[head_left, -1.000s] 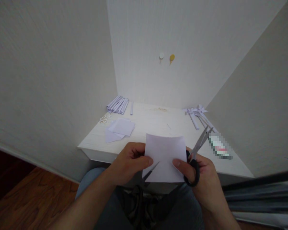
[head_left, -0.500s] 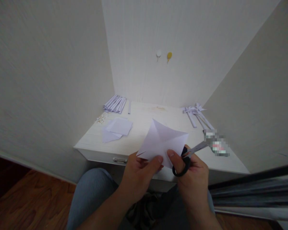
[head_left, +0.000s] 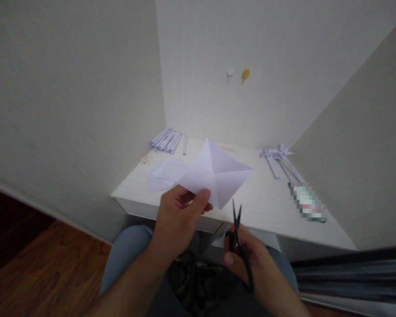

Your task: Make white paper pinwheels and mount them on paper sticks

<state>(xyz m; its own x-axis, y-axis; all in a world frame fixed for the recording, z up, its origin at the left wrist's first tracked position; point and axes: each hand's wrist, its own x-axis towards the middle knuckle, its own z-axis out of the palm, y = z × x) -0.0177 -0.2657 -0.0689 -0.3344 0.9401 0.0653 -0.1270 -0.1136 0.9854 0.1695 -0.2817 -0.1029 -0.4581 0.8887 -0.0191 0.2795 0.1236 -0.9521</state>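
Note:
Between the thumb and fingers of my left hand [head_left: 183,215] is a creased square of white paper [head_left: 219,171], held up over the front of the white desk [head_left: 251,215]. Fold lines cross at its middle. Lower and to the right, my right hand [head_left: 251,251] grips black-handled scissors [head_left: 238,233] by the handles. Their blades point up, slightly apart, a little below the paper's lower right edge and not touching it. Behind the paper, to the left, several loose paper squares [head_left: 166,171] lie overlapping on the desk.
At the back left lie a stack of folded paper strips [head_left: 166,140], a single strip [head_left: 185,145] and small pale bits [head_left: 147,158]. Paper pinwheel-like pieces on sticks [head_left: 277,158] rest at the back right, near a pixelated phone-like object [head_left: 306,203]. Walls enclose the desk; two hooks [head_left: 245,75] hang behind.
My right hand has let go of the paper and moved down, turning the scissors from pointing right to pointing up. My left hand has raised the paper, turned, and shifted it left.

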